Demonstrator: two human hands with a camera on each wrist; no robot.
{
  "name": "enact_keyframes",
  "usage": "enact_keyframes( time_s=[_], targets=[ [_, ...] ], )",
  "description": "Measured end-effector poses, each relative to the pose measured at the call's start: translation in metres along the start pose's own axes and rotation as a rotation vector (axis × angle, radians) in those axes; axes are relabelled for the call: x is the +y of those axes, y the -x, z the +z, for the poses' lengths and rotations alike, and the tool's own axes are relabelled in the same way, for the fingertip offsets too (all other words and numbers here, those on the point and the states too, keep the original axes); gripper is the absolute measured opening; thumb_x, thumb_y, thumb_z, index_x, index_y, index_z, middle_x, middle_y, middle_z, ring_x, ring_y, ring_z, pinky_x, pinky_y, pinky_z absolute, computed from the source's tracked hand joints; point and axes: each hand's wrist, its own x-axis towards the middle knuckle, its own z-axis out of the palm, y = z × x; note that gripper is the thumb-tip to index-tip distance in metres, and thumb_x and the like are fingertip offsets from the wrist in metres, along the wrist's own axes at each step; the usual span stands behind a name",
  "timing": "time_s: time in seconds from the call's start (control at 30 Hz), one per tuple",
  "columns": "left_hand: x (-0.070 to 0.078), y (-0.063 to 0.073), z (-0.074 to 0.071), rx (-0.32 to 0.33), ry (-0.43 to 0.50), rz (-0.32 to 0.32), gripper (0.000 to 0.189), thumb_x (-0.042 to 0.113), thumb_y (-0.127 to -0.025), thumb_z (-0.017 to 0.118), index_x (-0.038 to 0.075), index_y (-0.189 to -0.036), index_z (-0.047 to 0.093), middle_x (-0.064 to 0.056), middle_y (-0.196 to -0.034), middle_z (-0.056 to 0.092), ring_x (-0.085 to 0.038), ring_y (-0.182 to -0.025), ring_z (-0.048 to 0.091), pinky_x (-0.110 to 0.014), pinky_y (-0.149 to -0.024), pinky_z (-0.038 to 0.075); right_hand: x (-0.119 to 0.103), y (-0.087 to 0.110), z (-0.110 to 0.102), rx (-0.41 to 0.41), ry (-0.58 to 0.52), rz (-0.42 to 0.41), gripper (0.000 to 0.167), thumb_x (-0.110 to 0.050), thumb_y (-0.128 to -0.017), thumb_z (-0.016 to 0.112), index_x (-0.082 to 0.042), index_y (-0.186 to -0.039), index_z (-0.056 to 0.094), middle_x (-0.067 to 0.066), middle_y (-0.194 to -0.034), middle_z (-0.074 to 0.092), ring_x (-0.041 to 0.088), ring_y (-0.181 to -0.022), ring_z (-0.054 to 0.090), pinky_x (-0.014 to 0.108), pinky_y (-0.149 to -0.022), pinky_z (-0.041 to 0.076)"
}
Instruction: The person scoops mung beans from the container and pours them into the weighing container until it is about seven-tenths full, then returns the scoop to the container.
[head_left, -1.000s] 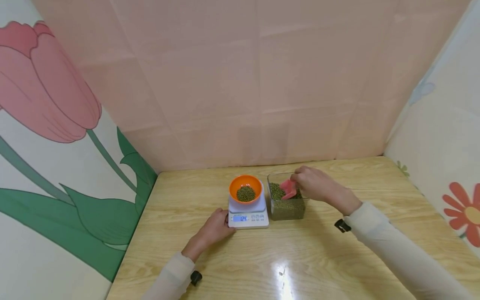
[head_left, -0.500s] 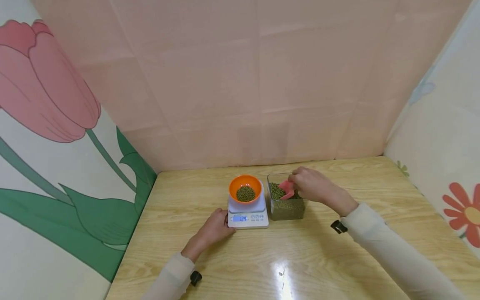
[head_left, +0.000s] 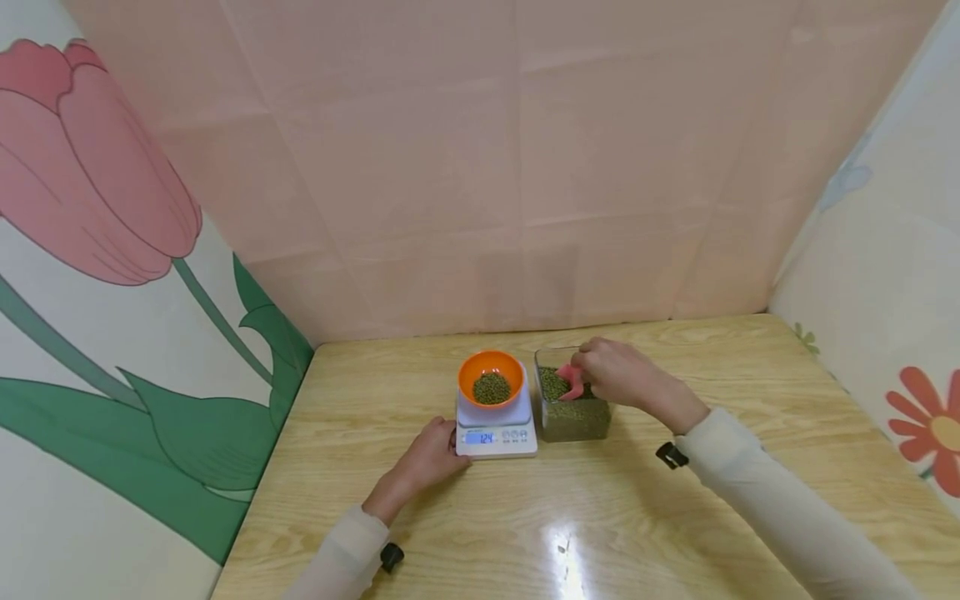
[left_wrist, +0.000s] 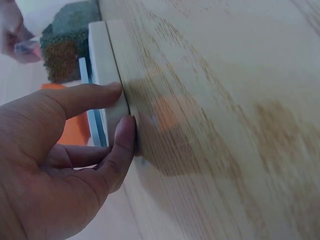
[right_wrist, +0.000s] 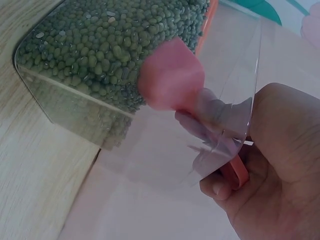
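In the head view, my left hand (head_left: 429, 455) holds the front left corner of a white kitchen scale (head_left: 487, 451), its thumb along the front edge. The display reads what looks like 124. An orange bowl (head_left: 468, 368) with green mung beans (head_left: 491, 387) rests on the scale. To the right stands a clear container (head_left: 576, 422) filled with mung beans. My right hand (head_left: 618, 372) grips a pink scoop (head_left: 572, 382) by its handle. In the right wrist view, the scoop's head (right_wrist: 170, 75) dips against the beans (right_wrist: 100, 55); its front end is hidden in them.
Everything stands on a wood-grain table (head_left: 480, 517). A pink cloth-like backdrop (head_left: 517, 208) closes off the back. Flower-printed panels rise at the left and right sides. The container's clear wall lies between the right wrist camera and part of the scoop.
My right hand has shifted slightly left and down with the scoop, over the container. The left hand, scale and bowl have stayed in place.
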Motion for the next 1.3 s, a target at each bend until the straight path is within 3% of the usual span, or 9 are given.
enact_keyframes(
  time_s=[0.2, 0.43, 0.93, 1.3],
  targets=[
    [0.0006, 0.0004, -0.0012, -0.005, -0.001, -0.014, 0.047, 0.013, -0.090, 0.084, 0.000, -0.133, 0.069, -0.005, -0.105, 0.068, -0.018, -0.090, 0.046, -0.029, -0.075, 0.043, -0.0036, -0.0013, -0.0003, 0.001, 0.001, -0.012, 0.026, 0.014, -0.080, 0.074, -0.011, -0.079, 0.071, 0.001, -0.078, 0.065, 0.021, -0.076, 0.064, 0.038, -0.064, 0.054],
    [0.0011, 0.0005, -0.0008, -0.002, -0.009, -0.011, 0.047, 0.012, -0.091, 0.084, -0.001, -0.133, 0.069, -0.006, -0.104, 0.068, -0.018, -0.090, 0.046, -0.029, -0.075, 0.043, -0.0042, -0.0025, 0.0018, 0.015, -0.002, -0.045, 0.022, 0.007, -0.089, 0.078, -0.011, -0.078, 0.073, 0.000, -0.076, 0.065, 0.020, -0.074, 0.064, 0.039, -0.068, 0.056],
    [0.0004, 0.0005, -0.0002, -0.001, -0.023, -0.002, 0.047, 0.013, -0.091, 0.083, 0.001, -0.134, 0.069, -0.007, -0.109, 0.072, -0.018, -0.090, 0.046, -0.029, -0.076, 0.042, -0.0013, -0.0019, 0.0043, 0.036, -0.024, -0.055, 0.026, 0.015, -0.084, 0.075, -0.010, -0.079, 0.073, 0.002, -0.079, 0.068, 0.024, -0.078, 0.066, 0.043, -0.073, 0.057],
    [0.0020, 0.0010, -0.0013, -0.007, -0.004, -0.013, 0.049, 0.011, -0.090, 0.083, -0.002, -0.135, 0.068, -0.008, -0.109, 0.071, -0.019, -0.091, 0.047, -0.029, -0.076, 0.043, 0.0036, -0.0025, 0.0075, 0.033, -0.040, -0.060, 0.025, 0.014, -0.087, 0.072, -0.011, -0.080, 0.072, 0.003, -0.080, 0.069, 0.024, -0.079, 0.067, 0.044, -0.075, 0.058]
  ],
)
